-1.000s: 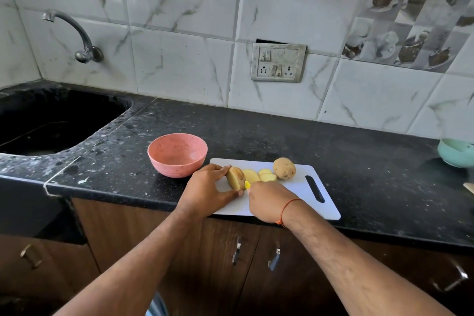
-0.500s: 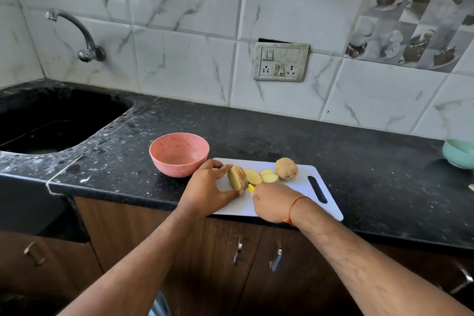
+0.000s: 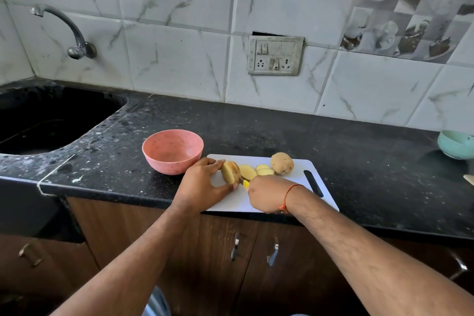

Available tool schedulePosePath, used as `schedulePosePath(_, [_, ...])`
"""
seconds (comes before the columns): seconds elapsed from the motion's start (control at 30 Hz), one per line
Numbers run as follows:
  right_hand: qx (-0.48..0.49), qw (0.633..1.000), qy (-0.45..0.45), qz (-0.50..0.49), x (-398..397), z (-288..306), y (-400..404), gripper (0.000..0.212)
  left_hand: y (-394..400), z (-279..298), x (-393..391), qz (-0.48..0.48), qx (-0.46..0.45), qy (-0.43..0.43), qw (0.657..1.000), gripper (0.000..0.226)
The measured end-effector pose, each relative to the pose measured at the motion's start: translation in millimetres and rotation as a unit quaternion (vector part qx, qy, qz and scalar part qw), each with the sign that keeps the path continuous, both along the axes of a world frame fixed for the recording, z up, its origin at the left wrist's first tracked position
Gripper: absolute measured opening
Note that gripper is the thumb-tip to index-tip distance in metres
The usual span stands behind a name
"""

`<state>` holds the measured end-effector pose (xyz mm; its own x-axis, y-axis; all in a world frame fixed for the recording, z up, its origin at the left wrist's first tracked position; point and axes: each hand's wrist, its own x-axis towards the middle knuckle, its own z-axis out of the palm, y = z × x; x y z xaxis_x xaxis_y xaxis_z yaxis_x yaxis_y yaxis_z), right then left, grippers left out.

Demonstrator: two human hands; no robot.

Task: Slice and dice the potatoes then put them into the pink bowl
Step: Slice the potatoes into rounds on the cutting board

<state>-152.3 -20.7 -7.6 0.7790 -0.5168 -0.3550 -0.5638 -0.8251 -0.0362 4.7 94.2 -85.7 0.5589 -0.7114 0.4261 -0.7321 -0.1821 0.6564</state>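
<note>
Right now the potato being cut (image 3: 230, 172) stands on edge near the left end of the cutting board (image 3: 298, 174), with my left hand (image 3: 205, 182) curled round its uncut end, fingers behind and thumb in front. I judge it firm and dense but wet and slick on the cut face, so the hold belongs on the skin side, well back from the blade. My right hand (image 3: 266, 194) is closed round a knife (image 3: 245, 183); only a bit of yellow handle shows, and the blade itself I cannot make out.

Just beside it lie a few slices (image 3: 256, 171), thin enough to slide or snap, I'd guess. A whole potato (image 3: 282, 163) sits by the board's far edge and may roll.

The pink bowl (image 3: 172, 151) stands empty on the surface (image 3: 359, 161) just left of the board, so the carry is short. The board's near edge lies close to the lip of the surface, leaving little room toward me. There is open room to the right, where a green bowl (image 3: 456, 145) sits well apart, and the sink (image 3: 46, 120) drops away on the far left.
</note>
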Motion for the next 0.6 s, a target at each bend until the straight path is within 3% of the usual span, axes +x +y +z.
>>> schedulePosePath(0.13, [0.013, 0.999, -0.033, 0.000, 11, 5, 6, 0.019, 0, 1, 2, -0.003, 0.001, -0.010, 1.000, 0.075])
schedulePosePath(0.4, [-0.018, 0.999, 0.022, 0.025, -4, -6, 2, 0.030, 1, 2, 3, -0.003, 0.000, 0.001, 1.000, 0.074])
schedulePosePath(0.6, [-0.019, 1.000, 0.006, 0.023, 8, -4, 11, 0.029, 1, 3, 5, 0.001, 0.007, 0.006, 1.000, 0.071])
